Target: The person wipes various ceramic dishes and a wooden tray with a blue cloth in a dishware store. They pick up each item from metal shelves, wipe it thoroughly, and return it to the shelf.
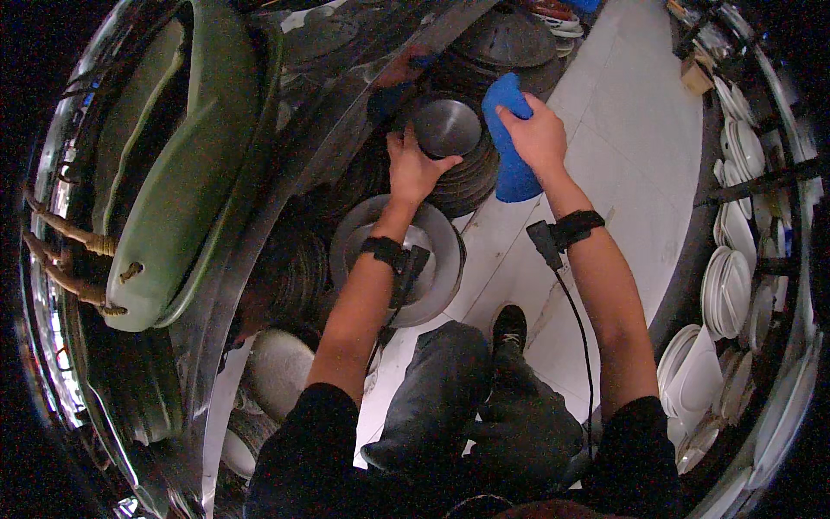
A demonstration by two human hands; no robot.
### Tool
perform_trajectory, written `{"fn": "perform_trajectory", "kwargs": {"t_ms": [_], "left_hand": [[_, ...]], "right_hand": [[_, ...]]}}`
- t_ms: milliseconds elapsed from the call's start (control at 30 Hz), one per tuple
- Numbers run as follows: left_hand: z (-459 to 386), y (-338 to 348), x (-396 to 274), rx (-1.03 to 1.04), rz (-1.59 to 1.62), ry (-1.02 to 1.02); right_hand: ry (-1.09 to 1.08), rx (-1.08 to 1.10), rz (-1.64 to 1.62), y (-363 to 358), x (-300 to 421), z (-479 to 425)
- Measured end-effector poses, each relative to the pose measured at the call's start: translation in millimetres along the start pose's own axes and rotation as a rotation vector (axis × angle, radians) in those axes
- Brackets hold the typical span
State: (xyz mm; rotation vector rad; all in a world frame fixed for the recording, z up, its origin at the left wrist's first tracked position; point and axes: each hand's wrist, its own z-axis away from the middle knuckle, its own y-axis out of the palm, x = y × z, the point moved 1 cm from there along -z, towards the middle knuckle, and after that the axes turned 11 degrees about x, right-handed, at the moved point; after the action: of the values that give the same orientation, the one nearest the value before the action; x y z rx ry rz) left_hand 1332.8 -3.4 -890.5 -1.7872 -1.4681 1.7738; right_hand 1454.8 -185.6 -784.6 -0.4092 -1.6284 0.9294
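Observation:
My left hand [418, 165] grips the near rim of a dark round bowl [449, 128], thumb and fingers spread around its side. Beneath the bowl rises a stack of dark dishes [463, 181]. In my right hand [537, 133] is a blue cloth [509, 152], pinched near its upper part and hanging down toward the floor. The cloth is apart from the bowl, just to its right. A wide grey plate [441, 285] lies under my left forearm, which hides part of it.
Green trays with rope handles [188, 194] stand on a shelf at left, above further stacked dishes [279, 370]. White plates [726, 292] line a rack at right. A dark lidded-looking stack [509, 39] is at the far end. Tiled floor [622, 162] runs between.

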Motion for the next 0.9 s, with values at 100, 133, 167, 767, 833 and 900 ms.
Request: {"fn": "perform_trajectory", "kwargs": {"t_ms": [100,133,167,767,833,900], "left_hand": [[-2,-3,-2,0.034,-0.009,0.017],[-3,-5,-3,0.055,0.001,0.012],[-7,-7,-4,0.034,-0.042,0.045],[68,-100,63,0.778,-0.332,-0.082],[83,-83,80,0.67,-0.322,-0.005],[89,-75,91,0.614,-0.31,0.019]], "right_hand": [[-0.017,0.005,-0.062,9,-10,0],[-0.013,0.011,-0.077,11,-13,-2],[-0.009,0.018,-0.092,13,-17,-7],[-0.187,0.305,-0.505,43,33,64],[-0.181,0.344,-0.506,57,16,67],[-0.164,0.373,-0.561,61,10,69]]}}
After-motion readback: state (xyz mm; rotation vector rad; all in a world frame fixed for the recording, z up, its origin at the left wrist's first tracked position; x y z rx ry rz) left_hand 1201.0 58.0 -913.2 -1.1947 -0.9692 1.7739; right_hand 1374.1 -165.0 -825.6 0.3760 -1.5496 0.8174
